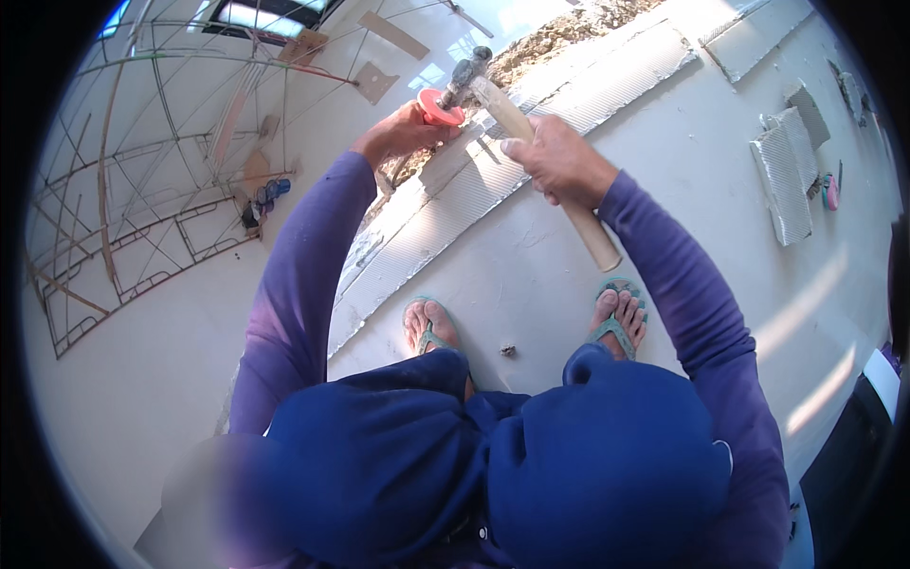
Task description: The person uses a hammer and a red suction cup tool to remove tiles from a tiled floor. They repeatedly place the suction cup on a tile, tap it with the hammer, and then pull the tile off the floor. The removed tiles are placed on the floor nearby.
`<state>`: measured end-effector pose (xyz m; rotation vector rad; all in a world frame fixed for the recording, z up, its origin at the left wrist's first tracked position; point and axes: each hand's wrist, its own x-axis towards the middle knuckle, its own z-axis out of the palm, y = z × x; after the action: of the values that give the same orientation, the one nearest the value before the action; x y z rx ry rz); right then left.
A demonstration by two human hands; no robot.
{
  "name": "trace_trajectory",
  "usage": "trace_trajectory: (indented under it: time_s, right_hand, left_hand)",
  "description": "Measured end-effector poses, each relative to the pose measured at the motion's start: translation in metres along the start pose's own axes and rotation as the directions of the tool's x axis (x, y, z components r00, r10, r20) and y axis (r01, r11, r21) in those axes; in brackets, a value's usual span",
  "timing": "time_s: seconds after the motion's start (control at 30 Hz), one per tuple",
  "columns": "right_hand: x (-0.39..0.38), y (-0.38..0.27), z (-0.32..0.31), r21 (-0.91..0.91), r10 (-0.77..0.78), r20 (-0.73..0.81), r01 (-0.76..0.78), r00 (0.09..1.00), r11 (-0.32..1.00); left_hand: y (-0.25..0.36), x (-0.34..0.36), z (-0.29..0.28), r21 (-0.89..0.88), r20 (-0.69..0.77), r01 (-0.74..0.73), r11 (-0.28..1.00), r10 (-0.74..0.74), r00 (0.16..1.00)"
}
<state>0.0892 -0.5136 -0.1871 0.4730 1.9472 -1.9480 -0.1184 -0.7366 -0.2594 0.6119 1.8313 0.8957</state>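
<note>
My left hand (pixel 406 133) is closed around a chisel with a round orange-red hand guard (pixel 441 108). Gripped partway along its wooden handle, a hammer (pixel 507 109) is in my right hand (pixel 561 163). The grey hammer head (pixel 467 71) is at the top of the chisel, over the guard; whether they touch I cannot tell. Below my left hand, the chisel's lower part is mostly hidden. Under both hands runs a long pale strip with a ridged surface (pixel 502 175), bordered by broken rubble (pixel 569 43) on its far side.
Metal scaffold frames (pixel 142 266) stand at the left. Several loose ridged slabs (pixel 785 180) lie at the right, with a pink round object (pixel 831 192) beside them. My sandalled feet (pixel 431 324) are on the pale floor (pixel 512 256). A dark object (pixel 848 455) is at the lower right.
</note>
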Motion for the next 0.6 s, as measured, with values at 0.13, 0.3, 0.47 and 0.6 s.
trace_trajectory:
  time_s: [0.13,0.3,0.47,0.6]
  right_hand:
    - [-0.004,-0.020,-0.006,0.237,-0.082,-0.326,0.165,0.942,0.957]
    - [-0.004,0.001,0.026,0.171,0.018,-0.300,0.035,0.954,0.985]
    - [0.002,-0.007,-0.009,0.061,0.000,-0.057,0.003,0.998,0.998]
    - [0.005,-0.008,0.016,0.336,-0.023,-0.553,0.249,0.833,0.908]
  left_hand:
    - [0.002,-0.006,0.002,-0.015,-0.025,0.055,0.998,-0.055,0.998]
    - [0.008,0.005,-0.002,0.129,0.038,0.082,0.988,-0.087,0.995]
    - [0.001,0.000,0.002,0.028,0.029,0.071,0.997,-0.072,0.997]
    - [0.000,0.007,-0.001,0.076,0.028,0.071,0.995,-0.073,0.997]
